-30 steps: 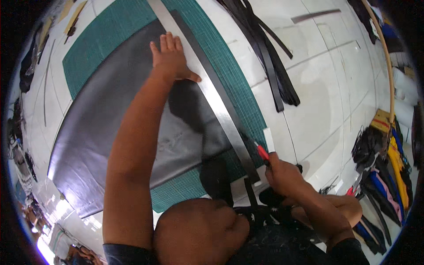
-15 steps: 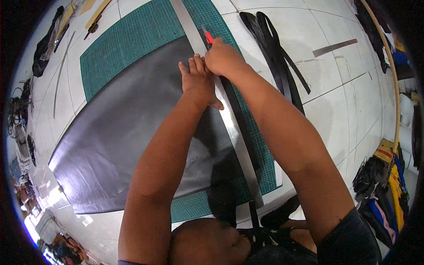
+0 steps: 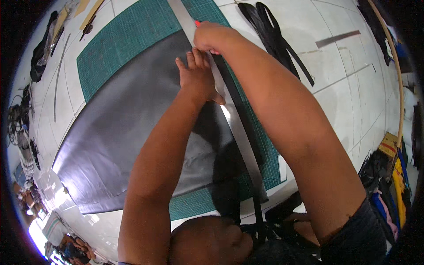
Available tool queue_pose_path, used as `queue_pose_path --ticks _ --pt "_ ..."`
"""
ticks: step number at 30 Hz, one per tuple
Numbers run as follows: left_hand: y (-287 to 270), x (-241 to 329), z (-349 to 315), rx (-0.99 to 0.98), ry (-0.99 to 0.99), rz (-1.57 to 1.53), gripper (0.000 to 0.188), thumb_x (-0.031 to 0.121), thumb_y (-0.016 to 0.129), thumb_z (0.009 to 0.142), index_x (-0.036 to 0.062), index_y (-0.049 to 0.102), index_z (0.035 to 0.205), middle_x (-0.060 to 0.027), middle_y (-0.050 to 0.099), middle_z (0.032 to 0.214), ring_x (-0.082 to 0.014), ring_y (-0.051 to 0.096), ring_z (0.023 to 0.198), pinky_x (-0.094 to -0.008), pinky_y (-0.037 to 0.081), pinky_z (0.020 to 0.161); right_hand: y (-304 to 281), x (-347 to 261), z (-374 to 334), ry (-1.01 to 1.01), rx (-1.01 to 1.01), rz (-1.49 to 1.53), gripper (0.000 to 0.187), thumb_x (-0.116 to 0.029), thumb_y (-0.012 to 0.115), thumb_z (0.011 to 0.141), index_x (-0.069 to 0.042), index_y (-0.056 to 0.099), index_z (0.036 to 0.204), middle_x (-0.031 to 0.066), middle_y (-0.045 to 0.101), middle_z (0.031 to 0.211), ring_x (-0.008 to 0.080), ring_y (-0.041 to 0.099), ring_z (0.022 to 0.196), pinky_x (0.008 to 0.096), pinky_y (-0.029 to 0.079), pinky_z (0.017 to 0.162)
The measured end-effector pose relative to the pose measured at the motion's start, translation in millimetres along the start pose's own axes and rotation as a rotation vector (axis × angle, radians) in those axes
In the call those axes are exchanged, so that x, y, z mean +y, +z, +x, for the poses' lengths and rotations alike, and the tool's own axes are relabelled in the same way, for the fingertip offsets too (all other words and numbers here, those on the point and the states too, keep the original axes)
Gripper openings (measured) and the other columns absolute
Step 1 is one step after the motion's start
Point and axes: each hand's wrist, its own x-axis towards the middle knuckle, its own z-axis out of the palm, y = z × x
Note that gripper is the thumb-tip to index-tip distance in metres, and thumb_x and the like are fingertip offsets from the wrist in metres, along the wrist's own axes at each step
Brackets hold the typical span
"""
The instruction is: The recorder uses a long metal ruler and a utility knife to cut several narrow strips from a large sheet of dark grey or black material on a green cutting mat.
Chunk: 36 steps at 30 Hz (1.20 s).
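My left hand (image 3: pixel 195 79) lies with fingers spread across a black leather-like sheet (image 3: pixel 132 115) and the long metal ruler (image 3: pixel 238 132), its thumb resting on the ruler. Just beyond those fingertips, my right hand (image 3: pixel 213 37) is closed around a red cutter knife (image 3: pixel 197 23) at the ruler's right edge. Only a bit of the knife's red body shows; its blade is hidden. A narrow strip of the sheet sticks out to the right of the ruler. Underneath lies a green cutting mat (image 3: pixel 128 44) with grid lines.
Black straps (image 3: pixel 269 33) lie bundled on the white tiled floor (image 3: pixel 335 88), right of the mat. Farther right is a short grey strip (image 3: pixel 338 39). A thin strip (image 3: pixel 59 79) lies on the left. Piled fabrics and a yellow box (image 3: pixel 388 145) stand at the right edge.
My right hand has moved farther away along the ruler with the knife, past my left fingertips. The left hand keeps its place on the ruler. The whole view has shifted slightly.
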Motion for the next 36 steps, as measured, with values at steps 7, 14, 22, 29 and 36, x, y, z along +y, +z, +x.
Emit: queue_pose_path --ticks 7,14,22,29,36 --pt "2 -5 1 0.023 -0.042 0.019 0.152 0.073 0.083 0.045 -0.0076 0.011 0.152 -0.0251 0.014 0.16 -0.039 0.015 0.149 -0.0613 0.016 0.116 58 31 -90 0.078 0.1 0.199 0.046 -0.023 0.061 0.089 0.007 0.051 0.122 0.0295 0.065 0.11 0.0445 0.063 0.107 0.048 0.05 0.095" --pt "8 -3 0 0.045 -0.035 0.016 0.15 0.073 0.083 0.047 -0.0079 0.013 0.151 -0.0248 0.015 0.16 -0.0387 0.018 0.148 -0.0618 0.018 0.115 140 73 -242 0.188 -0.073 0.301 0.037 -0.017 0.059 0.09 0.003 0.04 0.115 0.0307 0.065 0.091 0.0504 0.063 0.087 0.0577 0.05 0.077" --pt "6 3 6 0.107 -0.028 -0.001 0.156 0.076 0.083 0.041 -0.0064 0.012 0.152 -0.0255 0.013 0.159 -0.0386 0.016 0.148 -0.0659 0.018 0.113 202 119 -418 0.366 -0.393 0.219 0.029 -0.015 0.054 0.092 -0.001 0.039 0.112 0.028 0.065 0.09 0.0474 0.065 0.089 0.057 0.05 0.077" --pt "6 -12 1 0.034 -0.072 0.019 0.16 0.077 0.083 0.038 -0.0087 0.009 0.151 -0.0281 0.01 0.159 -0.0418 0.016 0.148 -0.0678 0.018 0.113 115 104 -373 0.279 -0.335 0.227 0.03 -0.016 0.052 0.094 0.001 0.04 0.116 0.0266 0.064 0.083 0.0463 0.065 0.08 0.058 0.049 0.072" --pt "-2 0 -3 0.0 -0.047 -0.003 0.147 0.068 0.085 0.049 -0.009 0.013 0.151 -0.0269 0.014 0.159 -0.0405 0.017 0.148 -0.0643 0.019 0.113 66 75 -155 0.059 0.245 0.215 0.032 -0.02 0.052 0.092 0.002 0.042 0.112 0.0319 0.065 0.088 0.0493 0.064 0.086 0.0563 0.05 0.078"
